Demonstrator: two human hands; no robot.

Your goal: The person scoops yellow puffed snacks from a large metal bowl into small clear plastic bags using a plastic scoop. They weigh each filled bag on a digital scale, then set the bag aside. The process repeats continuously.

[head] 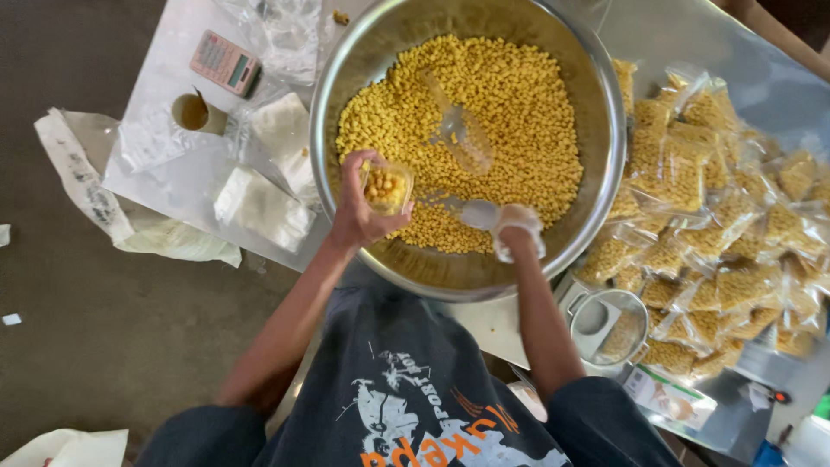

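Two hands work over the steel bowl point(596, 104): left hand point(359, 207) closed around a part-filled pouch point(386, 188), gloved right hand point(517, 232) closed on a clear scoop point(471, 212). Filling underway; scoop must tip into the pouch mouth.

A large steel bowl point(596, 112) sits in the middle, filled with small yellow puffed snacks point(510, 104). A clear plastic scoop point(458, 130) lies on top of them. The left hand point(359, 207) holds a small clear bag point(386, 188), partly filled with the snacks, over the bowl's near-left rim. The right hand point(517, 229), covered in a thin plastic glove, grips a second clear scoop point(471, 212) just beside that bag. To the right lies a heap of filled bags point(709, 233). Far left are a calculator point(225, 62) and stacks of empty bags point(264, 207).
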